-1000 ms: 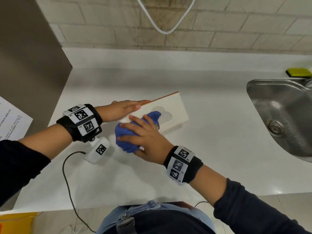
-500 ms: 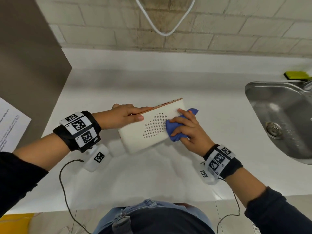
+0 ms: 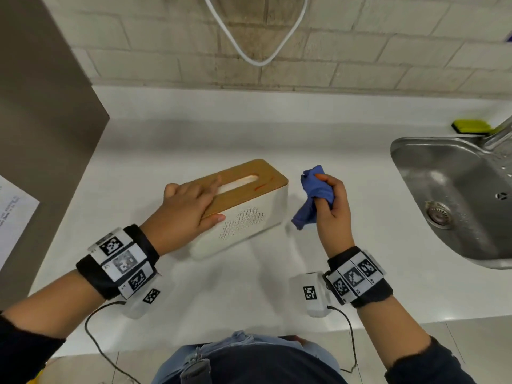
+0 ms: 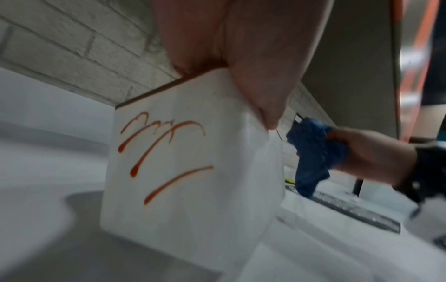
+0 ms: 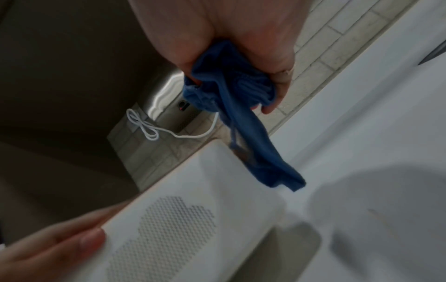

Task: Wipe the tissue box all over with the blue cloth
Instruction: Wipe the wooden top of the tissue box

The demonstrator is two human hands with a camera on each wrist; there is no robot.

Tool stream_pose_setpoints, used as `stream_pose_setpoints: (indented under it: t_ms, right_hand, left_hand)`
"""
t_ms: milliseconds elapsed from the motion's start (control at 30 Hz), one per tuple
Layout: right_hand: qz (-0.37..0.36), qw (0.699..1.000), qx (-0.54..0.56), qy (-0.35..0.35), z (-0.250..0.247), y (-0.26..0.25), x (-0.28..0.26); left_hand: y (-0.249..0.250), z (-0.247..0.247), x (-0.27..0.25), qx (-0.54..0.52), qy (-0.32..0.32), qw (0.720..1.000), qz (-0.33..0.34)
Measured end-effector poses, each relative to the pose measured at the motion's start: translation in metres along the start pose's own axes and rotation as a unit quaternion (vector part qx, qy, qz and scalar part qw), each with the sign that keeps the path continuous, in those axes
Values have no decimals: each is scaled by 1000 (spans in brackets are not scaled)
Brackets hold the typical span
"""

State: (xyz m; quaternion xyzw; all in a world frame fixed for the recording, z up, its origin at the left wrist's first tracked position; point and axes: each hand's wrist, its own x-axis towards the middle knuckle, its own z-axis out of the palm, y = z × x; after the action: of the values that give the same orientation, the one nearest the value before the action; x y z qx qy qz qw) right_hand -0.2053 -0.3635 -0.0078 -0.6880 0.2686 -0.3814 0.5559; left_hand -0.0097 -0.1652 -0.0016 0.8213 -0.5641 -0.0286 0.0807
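Observation:
The tissue box [image 3: 249, 220] stands upright on the white counter [image 3: 221, 295], its wooden lid [image 3: 266, 171] with the slot facing up. My left hand [image 3: 191, 209] holds it, fingers across the lid and thumb on the white dotted front face. Orange-red streaks mark the left end face [image 4: 169, 152], and a thin one marks the lid. My right hand [image 3: 332, 209] grips the bunched blue cloth [image 3: 315, 192] just right of the box, clear of it, with a tail hanging down. The right wrist view shows the cloth [image 5: 231, 91] hanging beside the box's end [image 5: 193, 209].
A steel sink [image 3: 404, 151] with a tap lies at the right, with a green sponge [image 3: 468, 126] behind it. A white cable [image 3: 260, 62] loops on the brick wall. A grey panel [image 3: 41, 106] borders the counter at the left, with a paper sheet [image 3: 13, 214] below it.
The box has been set back from tilted on its edge to upright, lid up. My right hand has drawn the cloth off the front face to the box's right.

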Motion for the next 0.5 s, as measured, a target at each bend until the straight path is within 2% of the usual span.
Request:
stream_pose_setpoints:
  t_ms: [67,200,300,400,500]
  right_hand:
    - [-3,1000,-27,-13,13,-4,4]
    - [-13,981,-186,-43,39,16,14]
    - [-37,971,-217,-92,51,25,14]
    - [-99,945,-293,-109,53,22,13]
    - [-127,935,-306,-126,52,21,12]
  left_hand:
    - [2,11,-6,51,3,999,5]
    - [8,33,-16,98,51,994,8]
    - [11,39,-18,120,73,990,1]
    - [13,40,-18,136,83,987,-8]
    - [14,41,-18,153,90,984,-11]
